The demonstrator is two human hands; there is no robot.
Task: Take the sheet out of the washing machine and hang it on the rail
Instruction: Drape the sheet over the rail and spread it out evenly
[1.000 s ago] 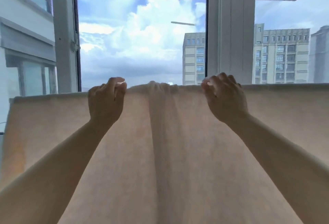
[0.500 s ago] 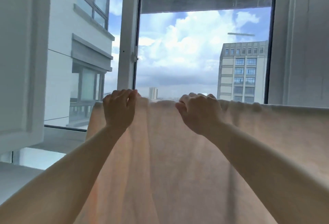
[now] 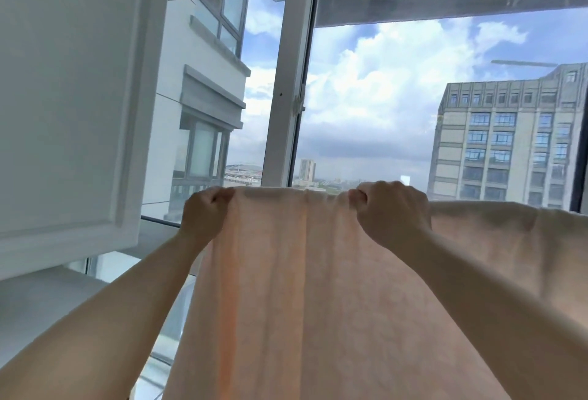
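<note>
Head view, the only view supplied. A peach-coloured sheet (image 3: 318, 288) hangs in front of the person, its top fold running level from about 9 o'clock of frame centre out to the right edge at 3 o'clock. The cloth drops from that fold down to the bottom edge at 6 o'clock. The rail itself is not visible (the fold covers whatever carries it), so contact between sheet and rail cannot be confirmed.

Left hand (image 3: 203, 216): raised at the sheet's left end, roughly 8 o'clock of centre. Fingers are curled over the top fold and pinch the corner of the cloth. Forearm runs down to the lower left corner.

Right hand (image 3: 393, 212): raised at about 4 o'clock of centre, on the same fold, well apart from the left hand. Fingers are curled and the cloth is gathered into small pleats against the knuckles; it grips the fold. Forearm runs down to the lower right.

Between the two hands the fold lies nearly straight, with one vertical crease falling below it.

Surroundings: a white window frame (image 3: 286, 81) stands upright at 12 o'clock behind the sheet. A white panelled cabinet door (image 3: 70, 97) fills the 10 o'clock area. A grey multi-storey building (image 3: 509, 139) shows through the glass at 2 o'clock.
</note>
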